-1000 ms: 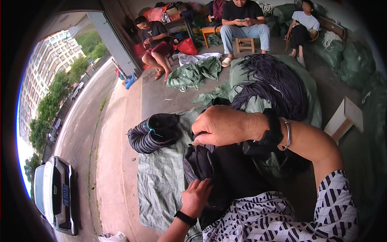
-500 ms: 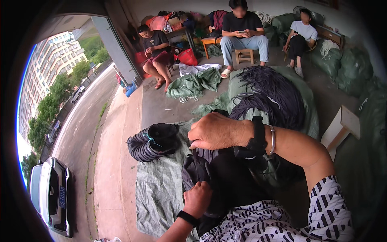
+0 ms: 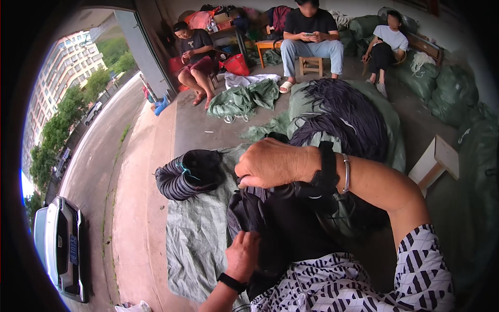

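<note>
Gripping a dark strap bundle (image 3: pixel 280 223), the right hand (image 3: pixel 273 165) pinches its top while the left hand (image 3: pixel 243 255) clasps it below. Green sacks (image 3: pixel 452 88) line the right wall. Both hands sit slightly lower than before.

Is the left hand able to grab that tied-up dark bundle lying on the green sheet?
Probably yes. The tied bundle lies in the open on the green sheet, just ahead and left of the left hand, with nothing between them. But that hand is gripping the dark strips, so it would need to let go first.
</note>
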`<state>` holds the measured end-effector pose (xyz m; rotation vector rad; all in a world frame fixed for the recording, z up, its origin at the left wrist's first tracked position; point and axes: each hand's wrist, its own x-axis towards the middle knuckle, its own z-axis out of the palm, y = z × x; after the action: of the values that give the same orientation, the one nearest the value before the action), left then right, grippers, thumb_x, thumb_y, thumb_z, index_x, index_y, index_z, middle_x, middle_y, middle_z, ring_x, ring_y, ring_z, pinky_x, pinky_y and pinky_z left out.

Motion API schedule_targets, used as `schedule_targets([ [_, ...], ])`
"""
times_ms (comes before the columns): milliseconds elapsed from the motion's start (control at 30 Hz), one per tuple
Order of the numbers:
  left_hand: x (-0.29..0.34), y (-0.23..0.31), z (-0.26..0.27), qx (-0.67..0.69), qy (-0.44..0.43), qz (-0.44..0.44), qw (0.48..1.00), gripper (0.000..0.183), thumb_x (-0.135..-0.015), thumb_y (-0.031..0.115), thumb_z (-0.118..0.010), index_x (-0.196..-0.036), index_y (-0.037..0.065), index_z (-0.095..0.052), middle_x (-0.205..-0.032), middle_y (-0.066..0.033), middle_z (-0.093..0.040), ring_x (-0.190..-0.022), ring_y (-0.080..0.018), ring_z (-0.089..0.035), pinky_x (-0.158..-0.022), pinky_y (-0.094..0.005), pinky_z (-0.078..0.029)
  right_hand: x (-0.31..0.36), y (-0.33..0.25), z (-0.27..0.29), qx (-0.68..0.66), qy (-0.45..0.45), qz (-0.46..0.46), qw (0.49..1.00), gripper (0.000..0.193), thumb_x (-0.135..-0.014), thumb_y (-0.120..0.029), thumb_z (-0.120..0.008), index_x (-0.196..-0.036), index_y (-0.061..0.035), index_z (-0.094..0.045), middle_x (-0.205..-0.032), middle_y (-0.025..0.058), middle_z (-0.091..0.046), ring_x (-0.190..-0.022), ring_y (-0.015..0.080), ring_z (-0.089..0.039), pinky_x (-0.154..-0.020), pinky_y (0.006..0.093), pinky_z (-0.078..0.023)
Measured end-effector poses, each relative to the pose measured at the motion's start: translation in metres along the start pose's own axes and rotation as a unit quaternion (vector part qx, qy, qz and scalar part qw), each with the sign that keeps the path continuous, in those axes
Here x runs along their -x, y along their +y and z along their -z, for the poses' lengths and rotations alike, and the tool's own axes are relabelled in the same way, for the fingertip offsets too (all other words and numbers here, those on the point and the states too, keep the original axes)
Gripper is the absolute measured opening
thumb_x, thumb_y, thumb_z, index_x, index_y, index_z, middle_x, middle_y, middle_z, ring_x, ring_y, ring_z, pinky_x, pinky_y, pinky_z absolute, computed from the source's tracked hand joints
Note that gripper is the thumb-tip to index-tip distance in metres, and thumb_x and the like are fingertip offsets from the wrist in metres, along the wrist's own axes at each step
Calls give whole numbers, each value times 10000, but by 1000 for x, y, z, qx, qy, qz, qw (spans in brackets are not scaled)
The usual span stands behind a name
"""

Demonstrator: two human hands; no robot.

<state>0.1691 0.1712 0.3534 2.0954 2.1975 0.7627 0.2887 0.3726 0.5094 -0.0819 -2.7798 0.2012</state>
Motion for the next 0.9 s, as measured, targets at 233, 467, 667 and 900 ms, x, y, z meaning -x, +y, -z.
schedule_targets([
  [233, 9, -3, 11, -44, 13, -4, 999, 110, -793, 146, -624, -900, 128, -606, -800, -35, -535, -728, -224, -592, -526, -346, -488, -1, 0, 3, -6, -2, -2, 1000, 220, -775, -252, -625, -724, -38, -611, -709, 121, -608, -717, 327, -614, -660, 414, -481],
  [467, 3, -10, 13, -52, -86, 11, 995, 36, -848, 116, -542, -869, 91, -528, -840, -85, -545, -757, -304, -588, -609, -399, -483, -2, -2, 4, -35, 5, -2, 999, 223, -785, -251, -627, -733, -34, -613, -713, 122, -610, -715, 328, -610, -668, 410, -470],
  [667, 15, -16, -6, 109, 46, 120, 986, 55, -847, 95, -554, -869, 61, -517, -845, -132, -554, -785, -360, -565, -640, -433, -454, 3, 0, 1, -65, 3, -38, 997, 237, -775, -255, -649, -717, -30, -605, -667, 146, -583, -690, 343, -593, -639, 413, -454],
  [900, 19, -30, -21, 185, 100, 110, 971, 47, -838, 65, -561, -862, 41, -529, -832, -136, -550, -760, -343, -558, -649, -394, -450, 3, -3, 12, -137, 4, -37, 990, 256, -786, -258, -653, -713, -21, -591, -655, 156, -571, -645, 333, -572, -602, 388, -439],
])
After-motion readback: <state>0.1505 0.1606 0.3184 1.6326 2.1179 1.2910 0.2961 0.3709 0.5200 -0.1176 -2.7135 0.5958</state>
